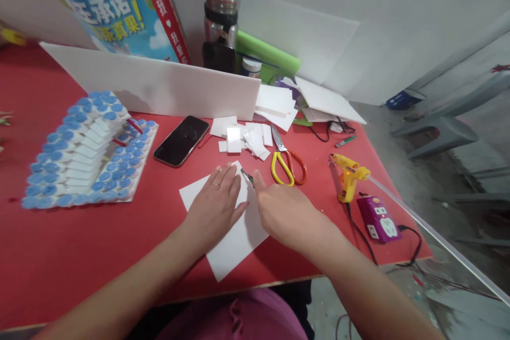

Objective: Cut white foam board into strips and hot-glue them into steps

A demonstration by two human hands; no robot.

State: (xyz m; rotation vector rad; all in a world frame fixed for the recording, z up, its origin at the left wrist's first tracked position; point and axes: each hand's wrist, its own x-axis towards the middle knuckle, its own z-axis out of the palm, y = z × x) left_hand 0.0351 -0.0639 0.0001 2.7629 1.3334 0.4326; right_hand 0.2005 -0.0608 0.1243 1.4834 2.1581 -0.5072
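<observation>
A white foam board sheet (pixel 227 260) lies at an angle on the red tabletop in front of me. My left hand (pixel 217 194) is spread flat on it, fingers stretched out, with a ring on one finger. My right hand (pixel 281 210) is closed around a craft knife (pixel 247 176); its tip points toward the sheet's far corner, and most of the handle is hidden in the fingers. Just beyond the hands are small cut white pieces (pixel 234 139) and scissors (pixel 287 164) with yellow and orange handles.
On the left stand a blue-and-white stepped model (pixel 83 156) and a phone (pixel 181 141). A long white board (pixel 167 87) stands upright behind. To the right are a yellow glue gun (pixel 347 172) with a long stick, a purple power socket (pixel 378 218) and cords. A steel flask (pixel 220 16) is at the back.
</observation>
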